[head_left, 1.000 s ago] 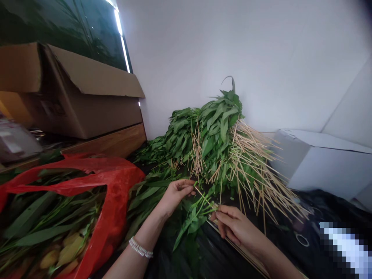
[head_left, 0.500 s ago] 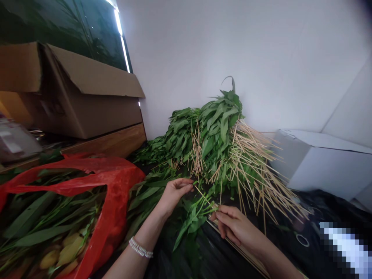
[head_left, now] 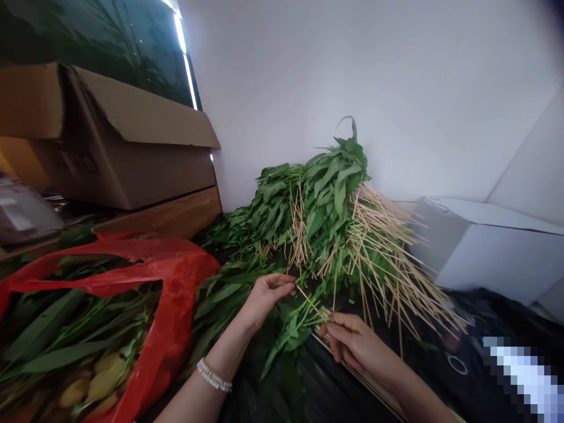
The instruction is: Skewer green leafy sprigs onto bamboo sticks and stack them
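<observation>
My left hand [head_left: 271, 294], with a beaded bracelet on its wrist, pinches a short green stem piece at the tip of a thin wooden skewer [head_left: 304, 292]. My right hand [head_left: 352, 338] grips that skewer farther down, fingers curled round it. Leafy green stems [head_left: 291, 332] are threaded on the skewer and droop between my hands. More loose skewers [head_left: 368, 385] lie beneath my right hand and forearm. Just beyond rises a heap of skewered leafy greens [head_left: 332, 191], its bare sticks [head_left: 392, 241] fanning out to the right.
An open red plastic bag [head_left: 176, 329] at left holds long leaves and several yellowish, rounded pieces. Behind it, a cardboard box [head_left: 158, 170] rests on a wooden surface [head_left: 176, 214]. A white box [head_left: 506, 252] stands at right. Black plastic sheeting [head_left: 326, 390] spreads underneath.
My left hand has shifted very slightly right and down, toward my right hand. The skewer and its greens stay almost where they were.
</observation>
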{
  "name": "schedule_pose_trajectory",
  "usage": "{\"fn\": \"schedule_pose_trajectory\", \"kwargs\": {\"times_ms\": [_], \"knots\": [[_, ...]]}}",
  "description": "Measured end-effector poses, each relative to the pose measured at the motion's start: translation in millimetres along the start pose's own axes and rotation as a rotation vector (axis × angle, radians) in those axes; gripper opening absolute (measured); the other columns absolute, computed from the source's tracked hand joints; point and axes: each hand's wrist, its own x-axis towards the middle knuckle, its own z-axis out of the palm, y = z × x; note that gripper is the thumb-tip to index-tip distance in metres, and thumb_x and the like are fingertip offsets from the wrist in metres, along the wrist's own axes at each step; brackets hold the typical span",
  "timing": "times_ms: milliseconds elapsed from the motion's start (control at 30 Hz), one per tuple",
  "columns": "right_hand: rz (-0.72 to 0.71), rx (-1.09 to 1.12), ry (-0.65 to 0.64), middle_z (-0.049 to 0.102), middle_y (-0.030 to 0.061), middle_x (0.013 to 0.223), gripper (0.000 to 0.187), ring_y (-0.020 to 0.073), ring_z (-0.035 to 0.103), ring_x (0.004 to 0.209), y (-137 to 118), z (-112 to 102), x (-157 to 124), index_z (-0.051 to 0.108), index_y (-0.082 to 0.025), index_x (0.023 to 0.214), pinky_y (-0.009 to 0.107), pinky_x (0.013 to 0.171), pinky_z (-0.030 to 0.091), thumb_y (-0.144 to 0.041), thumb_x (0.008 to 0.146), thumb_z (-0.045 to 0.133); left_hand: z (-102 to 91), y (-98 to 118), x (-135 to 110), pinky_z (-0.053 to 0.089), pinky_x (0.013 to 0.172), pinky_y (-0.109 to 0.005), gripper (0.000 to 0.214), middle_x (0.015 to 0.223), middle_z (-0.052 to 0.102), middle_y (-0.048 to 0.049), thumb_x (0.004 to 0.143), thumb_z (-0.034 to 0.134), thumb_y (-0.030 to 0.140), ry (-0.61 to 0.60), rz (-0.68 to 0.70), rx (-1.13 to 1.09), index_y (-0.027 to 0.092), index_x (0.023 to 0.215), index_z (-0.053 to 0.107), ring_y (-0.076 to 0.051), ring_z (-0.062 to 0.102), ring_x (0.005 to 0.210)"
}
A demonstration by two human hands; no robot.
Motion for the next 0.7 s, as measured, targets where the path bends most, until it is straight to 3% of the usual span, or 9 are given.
{"fn": "schedule_pose_trajectory", "kwargs": {"times_ms": [133,400,700], "knots": [[-0.007,-0.011,-0.004,0.054,-0.0045,0.047,0.038,0.0017,0.026,0.025,0,0,1,0.052,-0.016,0.081,0.019,0.031,0.010,-0.054,0.080,0.049,1.3,1,-1,0.044,0.069,-0.023,0.035,0.078,0.071,-0.0055,0.064,0.077,0.030,-0.022,-0.049,-0.025,0.014,0.093,0.068,-0.012,0.062,0.068],[-0.001,-0.008,0.002,0.054,-0.0052,0.047,0.037,0.0014,0.026,0.025,2,0,1,0.053,-0.016,0.082,0.018,0.031,0.011,-0.053,0.080,0.048,0.7,5,-3,0.041,0.065,-0.018,0.023,0.077,0.071,-0.0049,0.065,0.076,0.028,-0.017,-0.150,-0.060,0.013,0.082,0.071,-0.009,0.059,0.067],[-0.003,0.006,-0.011,0.054,-0.0051,0.046,0.039,0.0018,0.026,0.023,11,-1,4,0.053,-0.015,0.081,0.018,0.029,0.010,-0.054,0.078,0.050,0.5,10,-5,0.041,0.062,-0.021,0.028,0.073,0.070,-0.0053,0.057,0.081,0.029,-0.038,-0.228,-0.086,0.013,0.077,0.070,-0.011,0.060,0.066]]}}
